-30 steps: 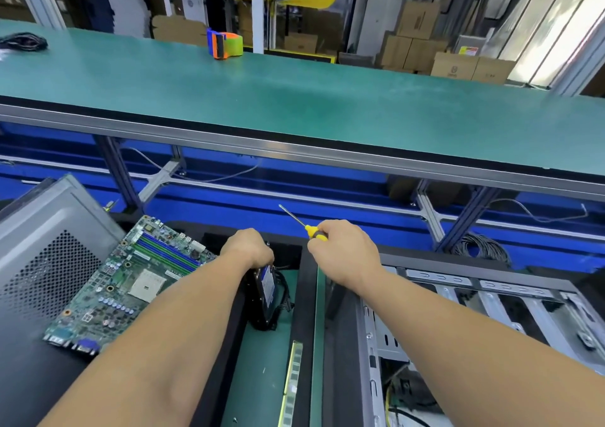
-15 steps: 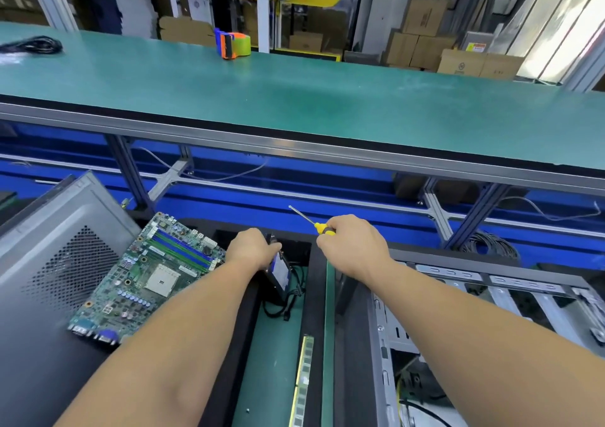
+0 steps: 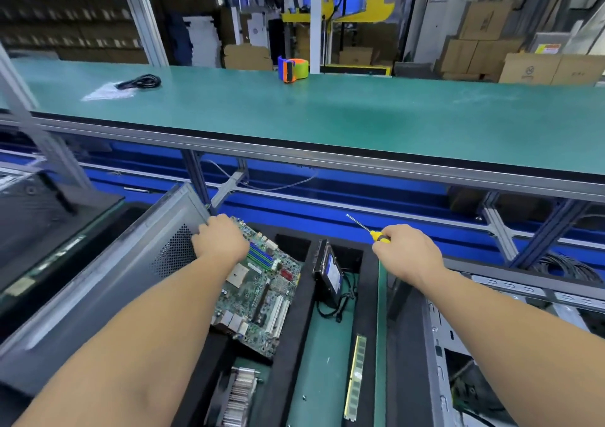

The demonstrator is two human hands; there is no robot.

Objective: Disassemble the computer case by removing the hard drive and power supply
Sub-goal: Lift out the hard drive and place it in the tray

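The hard drive (image 3: 330,274), black with a blue-and-white label, stands on edge in a slot of the black foam tray (image 3: 296,325), its black cable trailing below it. No hand touches it. My left hand (image 3: 220,241) lies to its left, fingers curled over the far corner of the green motherboard (image 3: 262,290). My right hand (image 3: 407,253) grips a yellow-handled screwdriver (image 3: 376,235) whose tip points up and left. Below that hand, at the lower right, lies the open grey computer case (image 3: 438,344). Its inside is mostly hidden by my right arm.
A grey perforated side panel (image 3: 98,282) leans at the left. A heatsink (image 3: 240,397) and a memory stick (image 3: 357,377) lie in the tray. Behind runs a green workbench (image 3: 327,115) with a tape dispenser (image 3: 292,69) and a bagged cable (image 3: 137,83).
My left hand has let go of the hard drive and moved left onto the motherboard's far corner. The drive stays upright in its slot. My right hand keeps the screwdriver.
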